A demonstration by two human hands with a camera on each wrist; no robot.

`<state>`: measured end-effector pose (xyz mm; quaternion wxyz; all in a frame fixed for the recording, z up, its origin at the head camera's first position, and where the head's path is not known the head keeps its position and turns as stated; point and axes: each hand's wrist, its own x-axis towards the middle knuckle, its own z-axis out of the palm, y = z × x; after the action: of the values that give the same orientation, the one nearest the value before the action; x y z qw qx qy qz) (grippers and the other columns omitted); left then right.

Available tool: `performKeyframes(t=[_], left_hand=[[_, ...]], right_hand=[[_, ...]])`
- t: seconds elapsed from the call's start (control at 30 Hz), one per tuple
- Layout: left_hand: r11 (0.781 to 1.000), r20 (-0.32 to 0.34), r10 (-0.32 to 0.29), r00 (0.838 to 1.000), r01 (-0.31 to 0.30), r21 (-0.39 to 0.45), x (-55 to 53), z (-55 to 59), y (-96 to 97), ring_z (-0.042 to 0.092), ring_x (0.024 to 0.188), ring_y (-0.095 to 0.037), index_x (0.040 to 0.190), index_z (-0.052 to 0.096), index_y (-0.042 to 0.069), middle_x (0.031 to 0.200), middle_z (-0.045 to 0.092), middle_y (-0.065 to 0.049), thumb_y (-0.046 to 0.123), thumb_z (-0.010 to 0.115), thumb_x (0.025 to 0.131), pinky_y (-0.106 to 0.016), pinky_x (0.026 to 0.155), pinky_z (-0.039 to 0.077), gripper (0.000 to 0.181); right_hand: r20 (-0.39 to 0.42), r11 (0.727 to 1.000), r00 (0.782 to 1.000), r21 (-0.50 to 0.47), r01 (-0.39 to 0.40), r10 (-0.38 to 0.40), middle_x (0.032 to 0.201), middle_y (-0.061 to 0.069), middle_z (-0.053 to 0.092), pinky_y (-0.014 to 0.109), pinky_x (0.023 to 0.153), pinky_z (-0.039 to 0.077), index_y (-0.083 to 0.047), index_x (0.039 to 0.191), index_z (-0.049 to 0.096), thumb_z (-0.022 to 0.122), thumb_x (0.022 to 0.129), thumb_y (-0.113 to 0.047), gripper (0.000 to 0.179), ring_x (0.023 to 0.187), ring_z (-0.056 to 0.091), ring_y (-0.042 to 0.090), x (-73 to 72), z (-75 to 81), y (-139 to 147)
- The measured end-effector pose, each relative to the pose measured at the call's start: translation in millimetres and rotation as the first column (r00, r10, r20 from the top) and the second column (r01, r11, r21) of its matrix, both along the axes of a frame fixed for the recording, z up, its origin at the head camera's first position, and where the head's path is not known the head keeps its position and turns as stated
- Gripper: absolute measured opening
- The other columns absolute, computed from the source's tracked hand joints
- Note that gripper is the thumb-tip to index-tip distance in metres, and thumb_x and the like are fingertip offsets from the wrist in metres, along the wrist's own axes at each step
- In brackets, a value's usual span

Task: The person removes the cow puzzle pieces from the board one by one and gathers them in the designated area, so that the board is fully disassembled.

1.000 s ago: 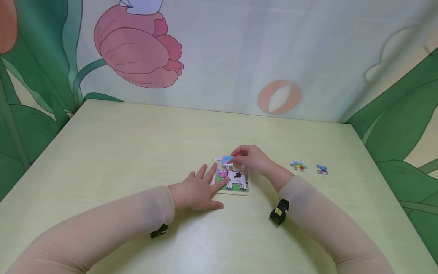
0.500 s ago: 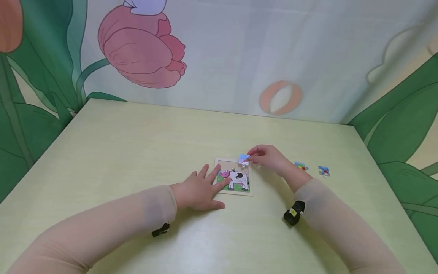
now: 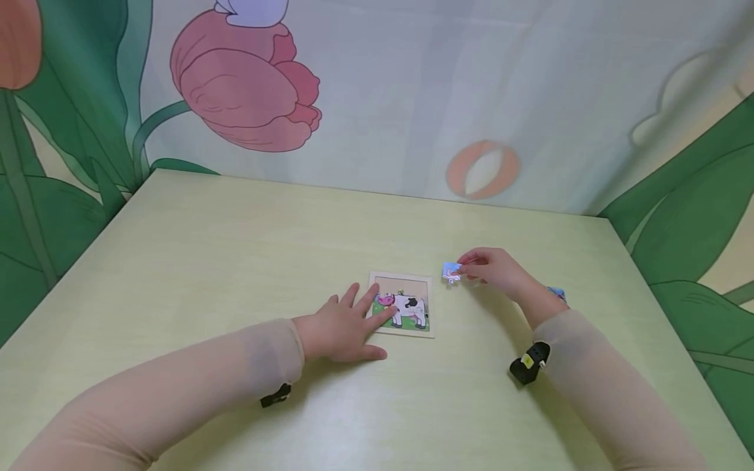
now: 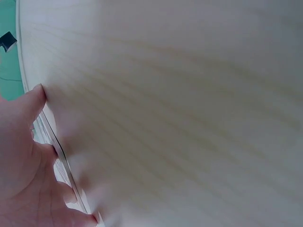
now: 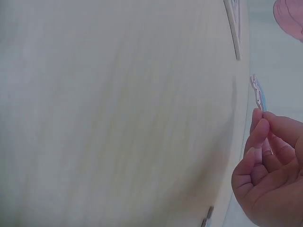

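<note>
A square wooden puzzle tray (image 3: 406,332) with a cow picture in its lower part lies on the table; bare wood shows along its top. My left hand (image 3: 344,327) rests spread with straight fingers over the tray's left side, fingertips on the frame and the cow. To the right of the tray, my right hand (image 3: 495,269) pinches a blue and white jigsaw piece (image 3: 451,273) between thumb and fingertips. In the right wrist view this piece (image 5: 258,92) stands out from the fingertips, seen nearly edge-on, above the table.
Another jigsaw piece (image 3: 556,294) lies farther right, partly behind the right forearm. The pale wooden table (image 3: 265,242) reaches back to a curtain (image 3: 377,98) printed with flowers and leaves. A black wrist camera (image 3: 529,364) hangs under the right sleeve.
My right hand has moved right with the jigsaw piece, from over the tray's top edge to beside the tray. The forearm now covers one loose piece. The left hand stays on the tray.
</note>
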<state>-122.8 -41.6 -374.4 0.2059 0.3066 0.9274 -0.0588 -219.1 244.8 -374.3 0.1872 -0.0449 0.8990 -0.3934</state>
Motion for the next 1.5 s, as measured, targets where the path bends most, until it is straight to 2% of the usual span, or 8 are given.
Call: performKeyframes(t=[0.2,0.47,0.9,1.13,1.2,1.3,1.4,1.5], left_hand=[[1.0,0.004,-0.005,1.0,0.005,-0.004,-0.7,-2.4,0.3,0.01,0.138,-0.043,0.15,0.012,0.034,0.156,0.002,-0.011,0.067,0.036,0.088,-0.055,0.103,0.027,0.074],[1.0,0.012,0.0,1.0,0.0,0.004,3.2,-2.7,-0.5,0.01,0.138,-0.043,0.15,0.012,0.034,0.156,0.003,-0.011,0.067,0.038,0.088,-0.055,0.103,0.027,0.075],[1.0,0.001,-0.008,1.0,0.008,0.004,2.7,-3.1,0.6,0.011,0.138,-0.043,0.15,0.012,0.034,0.156,0.002,-0.011,0.067,0.036,0.088,-0.055,0.103,0.027,0.075],[1.0,0.02,-0.006,1.0,0.006,0.004,-0.7,-4.9,0.9,0.009,0.138,-0.043,0.15,0.011,0.034,0.156,0.001,-0.011,0.067,0.037,0.088,-0.055,0.104,0.025,0.076],[1.0,0.025,-0.004,1.0,0.004,0.015,-1.7,-3.8,1.3,0.01,0.138,-0.044,0.15,0.012,0.033,0.156,0.001,-0.012,0.066,0.039,0.088,-0.055,0.104,0.025,0.076],[0.999,0.003,-0.02,1.0,0.02,0.033,-2.3,-1.8,2.4,0.01,0.138,-0.042,0.15,0.016,0.031,0.155,0.002,-0.014,0.064,0.044,0.087,-0.054,0.104,0.026,0.077],[0.996,-0.028,-0.061,0.998,0.062,0.057,-1.7,-0.2,3.8,0.008,0.139,-0.038,0.15,0.017,0.03,0.155,0.003,-0.014,0.061,0.047,0.088,-0.053,0.104,0.027,0.076],[0.992,-0.032,-0.099,0.995,0.101,0.076,-0.1,-0.7,5.2,0.006,0.14,-0.035,0.15,0.015,0.033,0.156,0.003,-0.014,0.062,0.045,0.088,-0.053,0.104,0.026,0.075]], right_hand=[[0.012,1.0,1.0,0.005,0.019,-0.019,0.103,0.013,0.063,0.036,0.081,0.045,0.0,0.116,0.057,0.059,0.093,-0.02,0.03,0.094,0.055,0.027,0.2,1.4,15.9],[0.05,0.998,0.998,0.062,0.025,-0.028,0.092,0.01,0.06,0.027,0.056,0.039,-0.002,0.115,0.059,0.06,0.092,-0.02,0.029,0.073,0.049,0.022,2.3,-3.7,23.6],[-0.06,0.977,0.998,0.212,-0.008,0.021,0.095,0.013,0.062,0.028,0.066,0.043,0.002,0.108,0.061,0.059,0.092,-0.013,0.022,0.077,0.053,0.022,5.6,-0.5,28.7],[-0.148,0.964,0.988,0.266,-0.007,0.048,0.109,0.017,0.06,0.038,0.078,0.046,0.001,0.108,0.062,0.056,0.093,-0.012,0.021,0.09,0.056,0.027,9.5,-0.8,22.5],[-0.163,0.969,0.983,0.244,-0.043,0.085,0.108,0.016,0.061,0.039,0.08,0.046,0.0,0.109,0.062,0.056,0.093,-0.012,0.021,0.091,0.057,0.027,13.1,-1.6,12.9],[-0.161,0.96,0.965,0.223,-0.17,0.208,0.103,0.012,0.063,0.036,0.078,0.047,-0.001,0.109,0.064,0.058,0.092,-0.012,0.021,0.086,0.057,0.023,20.7,-3.1,-6.7],[-0.155,0.925,0.927,0.232,-0.302,0.342,0.098,0.006,0.064,0.031,0.074,0.046,-0.003,0.113,0.065,0.06,0.091,-0.012,0.024,0.081,0.055,0.018,29.7,-2.7,-26.5],[-0.148,0.896,0.899,0.243,-0.371,0.413,0.097,0.004,0.063,0.029,0.072,0.046,-0.002,0.118,0.064,0.061,0.09,-0.011,0.029,0.081,0.054,0.017,36.4,-1.2,-40.6]])
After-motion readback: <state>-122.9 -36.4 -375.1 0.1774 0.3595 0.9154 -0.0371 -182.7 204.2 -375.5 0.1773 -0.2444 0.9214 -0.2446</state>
